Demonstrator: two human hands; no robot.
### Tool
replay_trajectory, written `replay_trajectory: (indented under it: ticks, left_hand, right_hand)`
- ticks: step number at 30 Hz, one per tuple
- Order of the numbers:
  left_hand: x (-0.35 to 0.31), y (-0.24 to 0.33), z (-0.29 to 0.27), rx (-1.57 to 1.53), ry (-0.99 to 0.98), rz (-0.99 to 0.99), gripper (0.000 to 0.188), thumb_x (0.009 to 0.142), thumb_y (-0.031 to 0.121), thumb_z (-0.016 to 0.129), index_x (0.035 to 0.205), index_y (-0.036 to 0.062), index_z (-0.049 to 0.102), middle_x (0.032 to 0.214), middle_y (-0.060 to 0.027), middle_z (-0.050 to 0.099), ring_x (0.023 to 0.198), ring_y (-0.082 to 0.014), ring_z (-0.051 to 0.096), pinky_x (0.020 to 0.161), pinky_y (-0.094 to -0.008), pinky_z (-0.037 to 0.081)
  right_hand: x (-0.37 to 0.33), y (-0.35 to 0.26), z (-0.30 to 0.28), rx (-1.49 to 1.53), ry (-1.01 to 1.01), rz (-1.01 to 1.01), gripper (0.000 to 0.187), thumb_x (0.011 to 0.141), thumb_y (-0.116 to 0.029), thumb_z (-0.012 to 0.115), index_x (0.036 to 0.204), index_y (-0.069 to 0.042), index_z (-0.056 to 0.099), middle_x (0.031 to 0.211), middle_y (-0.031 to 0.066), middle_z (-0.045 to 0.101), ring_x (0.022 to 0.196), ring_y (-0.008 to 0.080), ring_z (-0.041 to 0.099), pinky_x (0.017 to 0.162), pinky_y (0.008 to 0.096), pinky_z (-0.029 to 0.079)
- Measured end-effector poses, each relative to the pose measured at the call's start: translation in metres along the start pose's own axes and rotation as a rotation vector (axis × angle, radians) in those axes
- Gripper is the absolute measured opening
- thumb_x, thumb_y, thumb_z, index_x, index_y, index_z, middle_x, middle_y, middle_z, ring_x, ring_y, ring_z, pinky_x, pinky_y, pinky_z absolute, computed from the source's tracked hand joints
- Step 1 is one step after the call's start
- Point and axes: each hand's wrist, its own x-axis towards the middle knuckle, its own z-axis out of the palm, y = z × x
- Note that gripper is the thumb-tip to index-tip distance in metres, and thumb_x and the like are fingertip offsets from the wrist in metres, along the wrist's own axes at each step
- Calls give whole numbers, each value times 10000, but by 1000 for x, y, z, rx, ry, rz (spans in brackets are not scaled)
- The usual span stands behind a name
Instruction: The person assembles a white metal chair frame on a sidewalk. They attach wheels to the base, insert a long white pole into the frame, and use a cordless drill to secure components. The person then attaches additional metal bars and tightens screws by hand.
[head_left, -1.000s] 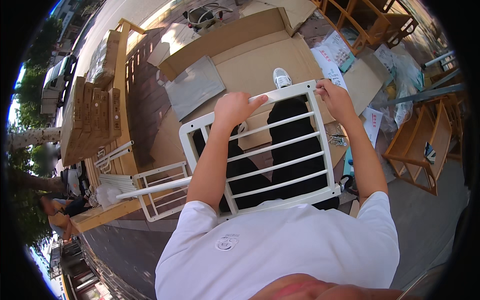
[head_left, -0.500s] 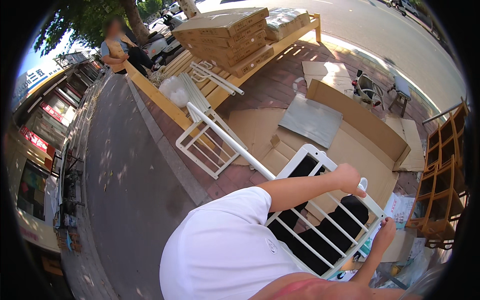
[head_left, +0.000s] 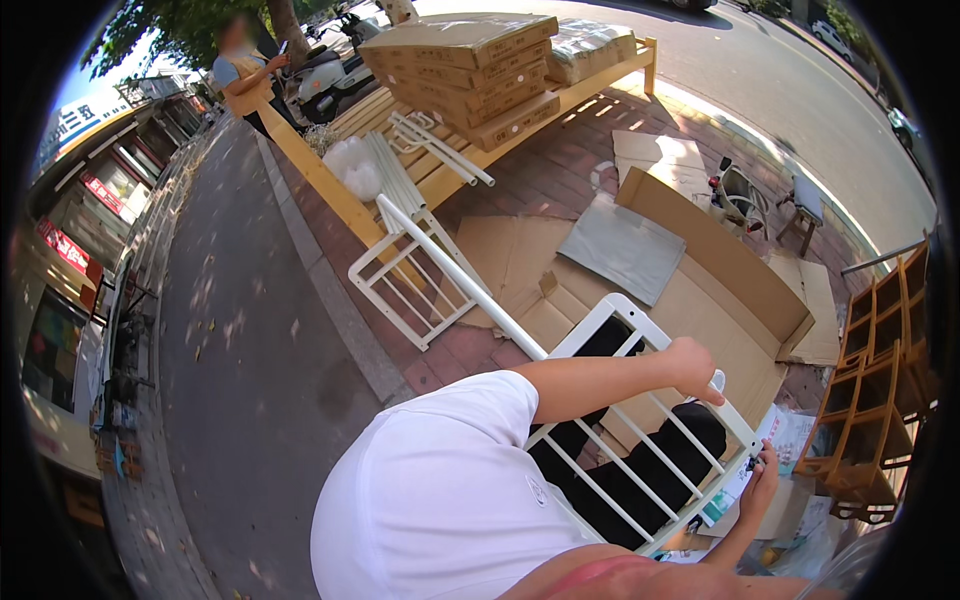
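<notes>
A white metal rail panel (head_left: 697, 471) with several bars lies tilted across my black-trousered legs. My left hand (head_left: 692, 368) is closed around its far rail, beside the rounded end of a white tube. At the panel's right corner, my right hand (head_left: 762, 483) has its fingers pinched at the edge by a hole. A small dark thing shows at those fingertips, too small to name. A long white tube (head_left: 470, 285) slants from the upper left toward the panel and passes behind my left forearm.
A second white barred panel (head_left: 412, 292) leans by a wooden bed frame (head_left: 345, 212) bearing stacked cartons (head_left: 455, 75) and white tubes. Opened cardboard (head_left: 715, 285) with a grey sheet (head_left: 622, 248) covers the paving. Wooden shelving (head_left: 865, 375) stands right. A person (head_left: 245, 80) is behind the bed frame.
My right hand's fingers have shifted at the panel's corner, while my left hand keeps its grip. The person in the vest has risen and now has hands raised. The view has turned slightly.
</notes>
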Motion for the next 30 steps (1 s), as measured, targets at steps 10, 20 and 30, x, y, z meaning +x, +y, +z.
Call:
replay_trajectory:
  ticks: [10,20,30]
  left_hand:
    - [-5,4,-9,-28,-9,12,785,886,792,486,914,68,788,894,-136,750,891,-337,726,730,-446,571]
    - [-2,2,-6,-29,12,11,782,884,792,486,898,73,791,885,-136,747,884,-343,723,719,-455,568]
    - [-3,-2,-4,-55,44,-4,803,858,829,483,901,92,798,890,-117,749,904,-332,724,745,-442,575]
  right_hand:
    - [-8,28,22,63,165,105,560,1080,-484,423,1279,17,576,1170,195,694,1094,353,675,958,411,503]
    - [12,5,6,86,95,158,577,1077,-485,444,1166,39,669,1047,192,727,999,310,705,886,397,523]
    - [11,-4,19,56,227,-94,426,1084,-365,477,1089,26,647,1209,191,690,1227,370,618,1079,455,440]
